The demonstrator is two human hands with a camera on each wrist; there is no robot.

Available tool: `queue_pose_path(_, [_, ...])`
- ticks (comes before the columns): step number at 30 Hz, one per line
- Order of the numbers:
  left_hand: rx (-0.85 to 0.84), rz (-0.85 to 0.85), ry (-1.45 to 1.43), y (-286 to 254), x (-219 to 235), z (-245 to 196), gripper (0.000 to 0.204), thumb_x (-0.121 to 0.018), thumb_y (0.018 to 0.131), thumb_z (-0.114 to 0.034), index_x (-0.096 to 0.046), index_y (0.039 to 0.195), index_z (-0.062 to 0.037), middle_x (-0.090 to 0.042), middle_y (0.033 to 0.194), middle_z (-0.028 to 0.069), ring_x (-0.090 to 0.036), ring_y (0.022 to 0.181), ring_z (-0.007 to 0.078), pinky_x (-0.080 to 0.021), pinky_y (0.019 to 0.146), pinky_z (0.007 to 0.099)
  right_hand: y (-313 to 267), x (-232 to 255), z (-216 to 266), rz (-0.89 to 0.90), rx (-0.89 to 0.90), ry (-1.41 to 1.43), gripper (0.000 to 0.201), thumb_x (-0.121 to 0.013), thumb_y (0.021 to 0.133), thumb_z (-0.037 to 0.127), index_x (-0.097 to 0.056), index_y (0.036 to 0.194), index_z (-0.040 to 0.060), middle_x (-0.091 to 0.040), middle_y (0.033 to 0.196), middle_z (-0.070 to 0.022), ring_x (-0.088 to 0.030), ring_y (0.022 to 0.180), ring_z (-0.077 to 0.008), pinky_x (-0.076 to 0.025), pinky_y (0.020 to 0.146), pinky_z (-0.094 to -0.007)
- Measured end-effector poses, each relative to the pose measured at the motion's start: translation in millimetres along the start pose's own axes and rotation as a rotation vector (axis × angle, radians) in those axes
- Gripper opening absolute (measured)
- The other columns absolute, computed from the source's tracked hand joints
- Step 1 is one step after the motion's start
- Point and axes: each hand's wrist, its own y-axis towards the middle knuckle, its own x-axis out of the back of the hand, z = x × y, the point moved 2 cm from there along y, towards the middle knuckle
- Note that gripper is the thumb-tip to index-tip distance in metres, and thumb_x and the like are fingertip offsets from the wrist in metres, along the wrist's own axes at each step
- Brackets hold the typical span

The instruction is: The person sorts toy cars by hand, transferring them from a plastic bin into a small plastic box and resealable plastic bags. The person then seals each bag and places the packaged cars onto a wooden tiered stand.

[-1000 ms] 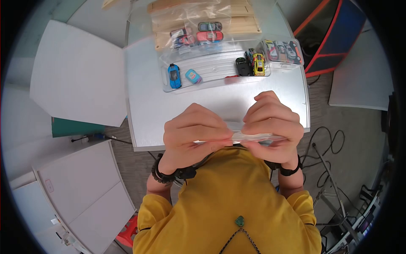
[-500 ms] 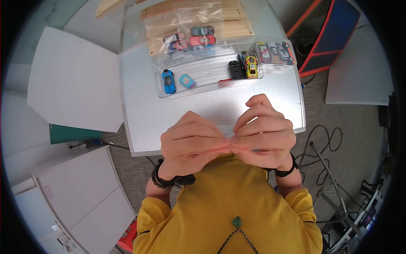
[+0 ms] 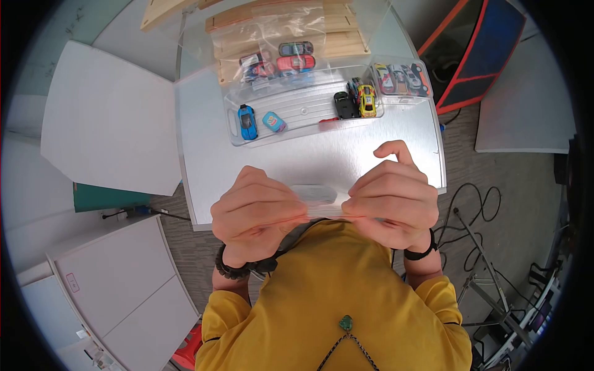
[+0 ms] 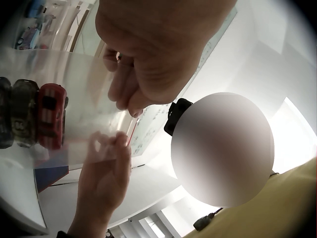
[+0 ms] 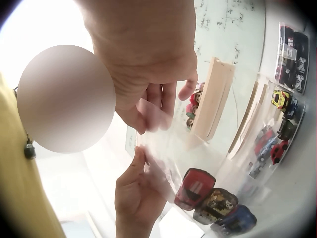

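Observation:
Both hands hold the top edge of a clear plastic bag (image 4: pixel 81 94) in front of the chest. My left hand (image 3: pixel 260 207) pinches the edge at one side between thumb and fingers. A short way off along the same edge, my right hand (image 3: pixel 396 198) pinches it too, its forefinger raised and bent. Inside the bag, low down, lie a red toy car (image 5: pixel 194 189), a dark patterned toy car (image 5: pixel 216 206) and a blue toy car (image 5: pixel 235 220), side by side. In the head view the hands hide most of the bag.
A clear tray (image 3: pixel 309 110) on the metal table holds a blue car (image 3: pixel 247 122), a small blue-pink piece (image 3: pixel 274 122), a black car (image 3: pixel 346 105) and a yellow car (image 3: pixel 367 100). Behind lies another bag of cars (image 3: pixel 238 46); a clear box of cars (image 3: pixel 402 98) stands right.
The hands first came together at the bag's edge, thumbs meeting. Since then the left hand has drawn away to the left, leaving a stretch of edge between them. Items on the table have stayed put.

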Motion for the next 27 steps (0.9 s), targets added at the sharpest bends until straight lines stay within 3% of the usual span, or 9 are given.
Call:
queue_pose_path(19, [-0.056, -0.021, 0.058, -9, 17, 4, 0.023, -0.096, 0.077, -0.02, -0.082, 0.087, -0.0057, -0.076, 0.079, 0.0028, -0.071, 0.072, 0.0201, -0.039, 0.066, 0.0367, -10, 20, 10, -0.021, 0.012, -0.229, 0.017, -0.089, 0.074, 0.019, -0.083, 0.088, 0.0105, -0.072, 0.08, 0.0016, -0.072, 0.077, -0.0168, -0.048, 0.091, -0.0443])
queue_pose_path(21, [-0.059, -0.07, 0.051, -12, 24, 6, 0.028, -0.099, 0.069, -0.015, -0.084, 0.092, -0.0083, -0.078, 0.083, 0.0011, -0.072, 0.075, 0.0183, -0.041, 0.067, 0.0328, -11, 23, 8, -0.072, 0.024, -0.238, 0.017, -0.089, 0.075, 0.018, -0.082, 0.087, 0.0093, -0.072, 0.08, 0.0005, -0.071, 0.076, -0.0186, -0.048, 0.086, -0.0436])
queue_pose_path(27, [-0.072, -0.039, 0.026, -11, 24, 6, 0.027, -0.097, 0.071, -0.013, -0.084, 0.094, -0.0096, -0.078, 0.084, 0.0008, -0.072, 0.077, 0.0179, -0.04, 0.067, 0.0326, -6, 23, -2, -0.056, 0.032, -0.141, 0.017, -0.089, 0.075, 0.018, -0.08, 0.085, 0.0066, -0.073, 0.083, -0.0036, -0.069, 0.075, -0.0234, -0.048, 0.075, -0.0413])
